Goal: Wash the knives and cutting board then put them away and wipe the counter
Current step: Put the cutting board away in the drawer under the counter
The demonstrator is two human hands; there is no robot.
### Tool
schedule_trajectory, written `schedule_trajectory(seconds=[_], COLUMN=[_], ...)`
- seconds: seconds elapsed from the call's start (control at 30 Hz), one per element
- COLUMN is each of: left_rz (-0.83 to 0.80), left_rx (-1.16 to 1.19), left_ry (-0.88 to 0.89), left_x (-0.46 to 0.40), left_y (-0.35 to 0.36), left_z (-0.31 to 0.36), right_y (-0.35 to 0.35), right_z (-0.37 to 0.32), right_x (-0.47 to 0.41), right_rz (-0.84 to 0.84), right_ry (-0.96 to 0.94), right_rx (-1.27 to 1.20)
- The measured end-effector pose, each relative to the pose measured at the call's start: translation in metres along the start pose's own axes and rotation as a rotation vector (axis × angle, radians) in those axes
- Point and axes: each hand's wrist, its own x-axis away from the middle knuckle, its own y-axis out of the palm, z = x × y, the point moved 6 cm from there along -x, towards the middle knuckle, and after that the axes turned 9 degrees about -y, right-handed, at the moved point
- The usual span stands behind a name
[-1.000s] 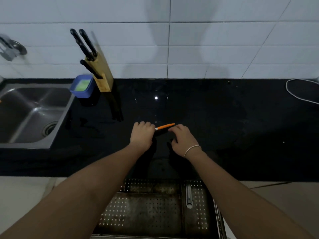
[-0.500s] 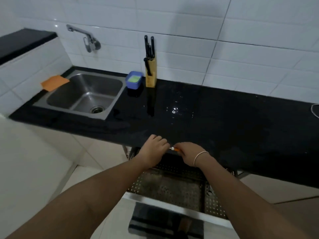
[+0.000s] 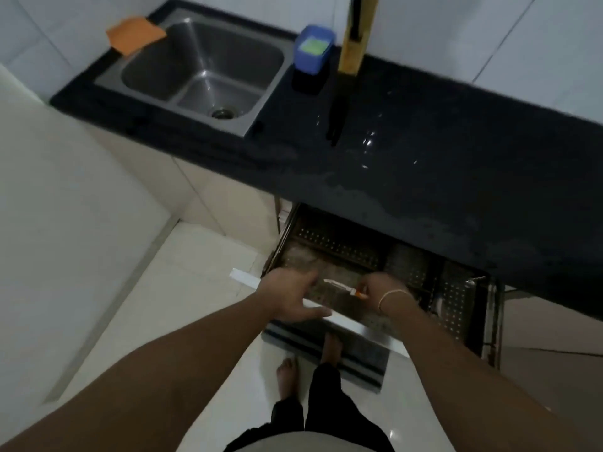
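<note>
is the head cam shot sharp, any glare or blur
Head view: dim and soft overall, motion blur smearing the left hand and small knife; bright glare spots on the wet black counter; wide-angle bending at the edges.

A small knife point(image 3: 342, 286) with an orange handle and a pale, narrow blade is lying nearly level over the open drawer point(image 3: 355, 327) below the bench point(image 3: 424, 164), its blade pointing left. The right hand point(image 3: 380, 288) is pinching it by the handle, so only the handle's end is showing. At the back of the bench, a wooden knife block point(image 3: 354, 40) is standing upright against the wall, just right of the sink, with a dark handle sticking out of it. The black bench is showing wet streaks.
</note>
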Motion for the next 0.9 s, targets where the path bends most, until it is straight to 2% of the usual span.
schedule_trajectory(seconds=[0.2,0.3,0.4,0.53,0.63,0.7,0.8,0.9], left_rz=[0.067,0.059,0.041,0.022,0.009,-0.006,-0.005,0.141], left_rx=[-0.101,-0.108,-0.105,-0.092,-0.092,-0.082,-0.062,-0.099], left_ry=[0.105,0.100,0.097,0.086,0.055,0.026,0.003,0.008], left_x=[-0.010,-0.012,-0.014,-0.018,-0.027,-0.034,-0.044,-0.053], left_y=[-0.008,-0.011,-0.017,-0.022,-0.025,-0.027,-0.036,-0.050], left_z=[0.009,0.010,0.012,0.017,0.014,0.014,0.020,0.024], right_y=[0.017,0.016,0.006,-0.002,-0.002,-0.005,-0.019,-0.043], right_z=[-0.008,-0.009,-0.010,-0.018,-0.022,-0.018,-0.012,-0.006], right_x=[-0.034,-0.029,-0.019,-0.001,0.016,0.028,0.039,0.038], right_rz=[-0.005,0.082,0.132,0.049,-0.019,0.002,0.025,0.199], right_ry=[-0.039,-0.033,0.005,-0.005,-0.037,-0.035,-0.093,-0.095], right_rx=[0.092,0.103,-0.021,-0.344,-0.415,-0.435,-0.316,-0.080])
